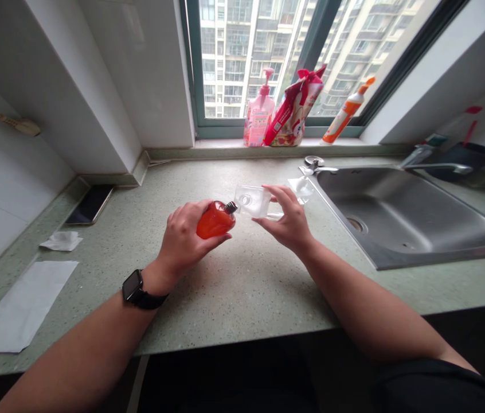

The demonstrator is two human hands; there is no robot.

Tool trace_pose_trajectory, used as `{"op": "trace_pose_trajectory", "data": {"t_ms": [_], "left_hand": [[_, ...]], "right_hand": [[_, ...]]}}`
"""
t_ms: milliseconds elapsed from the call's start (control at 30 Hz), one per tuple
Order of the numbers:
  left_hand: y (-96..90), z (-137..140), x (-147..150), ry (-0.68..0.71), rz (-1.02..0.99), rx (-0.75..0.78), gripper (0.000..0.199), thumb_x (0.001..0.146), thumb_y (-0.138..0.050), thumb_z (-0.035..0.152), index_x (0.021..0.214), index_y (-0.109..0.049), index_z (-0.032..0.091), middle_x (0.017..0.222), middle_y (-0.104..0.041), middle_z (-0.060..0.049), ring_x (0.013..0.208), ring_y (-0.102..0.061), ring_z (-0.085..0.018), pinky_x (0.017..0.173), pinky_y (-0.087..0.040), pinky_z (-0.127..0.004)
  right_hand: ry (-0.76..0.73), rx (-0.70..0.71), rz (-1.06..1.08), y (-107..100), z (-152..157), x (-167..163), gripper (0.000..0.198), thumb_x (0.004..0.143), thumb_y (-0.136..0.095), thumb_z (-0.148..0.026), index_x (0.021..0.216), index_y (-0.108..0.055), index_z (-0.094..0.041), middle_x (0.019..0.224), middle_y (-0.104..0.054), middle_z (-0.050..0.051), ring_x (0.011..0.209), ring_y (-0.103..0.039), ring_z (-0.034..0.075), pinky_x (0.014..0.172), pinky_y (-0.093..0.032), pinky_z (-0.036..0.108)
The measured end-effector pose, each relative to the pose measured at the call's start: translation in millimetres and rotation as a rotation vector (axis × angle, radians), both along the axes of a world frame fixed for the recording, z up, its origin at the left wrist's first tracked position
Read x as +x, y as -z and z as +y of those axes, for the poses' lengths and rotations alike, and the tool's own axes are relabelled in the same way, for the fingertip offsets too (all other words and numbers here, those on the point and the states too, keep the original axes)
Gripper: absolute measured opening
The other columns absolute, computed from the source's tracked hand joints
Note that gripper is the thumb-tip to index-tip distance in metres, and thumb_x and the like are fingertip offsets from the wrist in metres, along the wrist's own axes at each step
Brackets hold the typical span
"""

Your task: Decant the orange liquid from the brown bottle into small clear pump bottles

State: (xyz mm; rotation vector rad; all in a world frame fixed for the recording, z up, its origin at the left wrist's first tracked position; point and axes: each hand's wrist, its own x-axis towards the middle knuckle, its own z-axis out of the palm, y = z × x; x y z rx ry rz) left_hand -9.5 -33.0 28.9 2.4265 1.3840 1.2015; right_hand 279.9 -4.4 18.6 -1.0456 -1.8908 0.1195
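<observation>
My left hand (pixel 186 229) is wrapped round a bottle of orange-red liquid (pixel 215 221), tilted so its dark ribbed neck (pixel 231 207) points right. Between the thumb and fingers of my right hand (pixel 288 217) is a clear square bottle (pixel 254 202), lying tipped with its round mouth towards the left. The dark neck is close to the clear bottle's left end; whether they touch I cannot tell. Behind my right fingers, a small clear object (pixel 302 188) rests on the counter near the sink, its kind unclear.
A steel sink (pixel 414 212) with a tap lies to the right. A phone (pixel 90 205), crumpled tissue (pixel 61 241) and white paper (pixel 23 304) lie at the left. A pink pump bottle (pixel 259 117), red bag (pixel 296 109) and orange-white bottle (pixel 343 117) stand on the sill.
</observation>
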Motion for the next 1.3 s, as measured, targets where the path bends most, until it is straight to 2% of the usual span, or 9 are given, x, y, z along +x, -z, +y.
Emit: {"op": "trace_pose_trajectory", "data": {"t_ms": [233,533,1167,1300], "left_hand": [[1.6,0.1,0.2,-0.034,0.062,0.021,0.077,0.084,-0.080,0.074,0.143,-0.062,0.028,0.129,-0.074,-0.011,0.114,-0.068,-0.035,0.106,-0.048,-0.050],[4.7,-2.1,3.0,-0.026,0.058,-0.031,0.076,0.085,-0.083,0.070,0.143,-0.059,0.028,0.128,-0.073,-0.011,0.114,-0.069,-0.034,0.104,-0.050,-0.049],[9.8,-2.9,8.4,0.011,-0.005,-0.044,0.077,0.084,-0.084,0.070,0.143,-0.058,0.027,0.130,-0.073,-0.011,0.117,-0.069,-0.034,0.106,-0.052,-0.051],[10.3,-2.1,9.3,0.009,-0.004,-0.039,0.077,0.084,-0.084,0.069,0.142,-0.059,0.025,0.130,-0.072,-0.013,0.117,-0.069,-0.034,0.106,-0.052,-0.052]], "right_hand": [[0.014,-0.013,-0.066,1.0,-1.1,-0.2,0.078,0.085,-0.081,-0.025,0.155,-0.052,-0.042,0.142,-0.063,0.008,0.131,-0.063,0.036,0.112,-0.061,0.058],[0.067,0.092,-0.143,-0.4,-4.8,-0.2,0.087,0.083,-0.074,-0.013,0.160,-0.046,-0.042,0.142,-0.060,0.009,0.135,-0.061,0.038,0.116,-0.057,0.062],[0.084,0.133,-0.159,-6.2,-6.8,2.1,0.085,0.088,-0.071,-0.015,0.163,-0.044,-0.045,0.144,-0.058,0.009,0.139,-0.058,0.039,0.122,-0.052,0.065],[0.078,0.164,-0.162,-7.4,-7.3,1.8,0.084,0.089,-0.070,-0.014,0.163,-0.044,-0.045,0.143,-0.057,0.009,0.136,-0.060,0.038,0.119,-0.055,0.064]]}}
